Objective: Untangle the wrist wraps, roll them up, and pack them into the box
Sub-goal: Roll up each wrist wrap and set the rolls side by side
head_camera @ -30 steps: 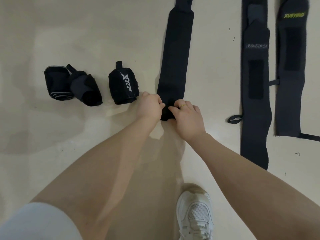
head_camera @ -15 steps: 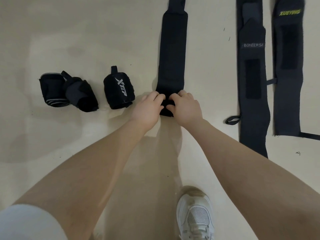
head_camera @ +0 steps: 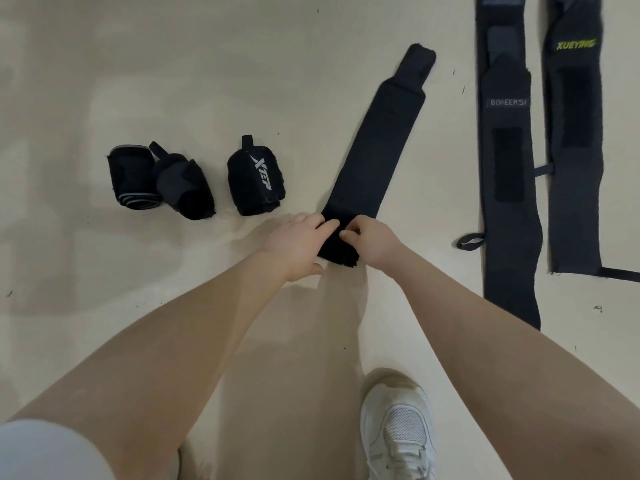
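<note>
Since half a second ago the black wrap (head_camera: 372,157) swung diagonal on the floor (head_camera: 207,64), roll a bit fatter. Left hand (head_camera: 298,242) and right hand (head_camera: 372,239) both pinch the rolled near end. Looks soft, light and floppy, so I'd grip the roll's edges, or it'll likely loosen.
</note>
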Demonstrator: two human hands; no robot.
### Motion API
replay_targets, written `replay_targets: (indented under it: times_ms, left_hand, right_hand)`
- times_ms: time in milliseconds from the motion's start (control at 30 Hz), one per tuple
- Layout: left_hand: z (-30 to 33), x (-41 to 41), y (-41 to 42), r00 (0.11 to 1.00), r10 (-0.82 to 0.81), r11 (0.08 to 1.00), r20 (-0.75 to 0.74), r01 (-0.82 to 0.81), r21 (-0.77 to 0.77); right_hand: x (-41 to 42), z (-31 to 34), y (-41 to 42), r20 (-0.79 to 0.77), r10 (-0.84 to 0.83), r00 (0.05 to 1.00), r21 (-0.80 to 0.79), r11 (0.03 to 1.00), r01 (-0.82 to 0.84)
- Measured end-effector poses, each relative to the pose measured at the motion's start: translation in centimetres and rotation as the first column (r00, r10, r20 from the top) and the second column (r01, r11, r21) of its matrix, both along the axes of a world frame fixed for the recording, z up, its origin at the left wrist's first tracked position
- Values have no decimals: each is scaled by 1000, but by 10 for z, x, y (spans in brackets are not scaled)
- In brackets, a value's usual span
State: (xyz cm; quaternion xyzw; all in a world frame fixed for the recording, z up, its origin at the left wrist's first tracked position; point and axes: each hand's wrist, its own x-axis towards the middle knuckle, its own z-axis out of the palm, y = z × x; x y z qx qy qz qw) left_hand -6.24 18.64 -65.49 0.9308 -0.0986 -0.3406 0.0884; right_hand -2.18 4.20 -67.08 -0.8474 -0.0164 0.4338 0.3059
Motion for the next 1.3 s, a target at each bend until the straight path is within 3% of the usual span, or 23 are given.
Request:
replay_targets:
  times_ms: [100,167,300,367,433,500,600,700,767,867,967,1000,1067,1167,1233,1300]
  left_hand:
    - [-4,-2,-7,996,59,998,64,-60,16]
    - [-2,1,-11,996,75,997,55,-76,15]
    - [4,12,-13,996,46,997,-80,-40,66]
    - [9,19,-13,992,16,994,-129,-3,105]
    - [14,23,-15,989,-47,984,-143,71,166]
    - [17,24,-17,989,-58,975,-137,85,204]
    - [18,12,-15,988,147,985,-48,-141,104]
    - [17,-10,-22,832,547,837,96,-539,-96]
    - [13,-22,-28,684,711,703,164,-698,-138]
    - [1,-37,-20,577,793,603,196,-789,-117]
    - [-7,-48,2,557,795,598,242,-787,-154]
    - [-9,-51,6,577,775,624,259,-763,-166]
    - [-11,-56,9,614,735,669,289,-726,-158]
    - [-16,-57,2,645,696,700,316,-708,-97]
    - [-17,-55,-6,691,657,731,303,-682,-30]
    - [-18,-53,-11,731,621,756,283,-654,31]
  right_hand:
    - [-11,-4,1,23,-201,979,12,980,200]
    - [-17,-5,1,118,-268,956,-5,963,270]
    - [-29,-4,-9,492,43,870,-140,990,31]
    - [-35,-3,-17,540,192,820,-128,981,-145]
    - [-38,-2,-20,458,322,829,-152,947,-284]
    - [-39,-2,-14,333,335,882,-156,942,-299]
    - [-31,-1,0,211,189,959,-80,981,-176]
    - [-29,2,7,19,-18,1000,106,994,16]
    - [-37,3,19,-41,-21,999,146,989,26]
    - [-57,4,44,-141,131,981,170,980,-106]
    - [-68,5,54,-280,138,950,305,951,-48]
    - [-67,5,54,-237,154,959,304,950,-78]
    - [-63,1,45,9,162,987,198,967,-161]
    - [-46,-3,20,379,211,901,-88,978,-191]
    - [-39,-5,7,422,369,828,-241,926,-290]
    - [-36,-3,7,380,488,785,-291,869,-399]
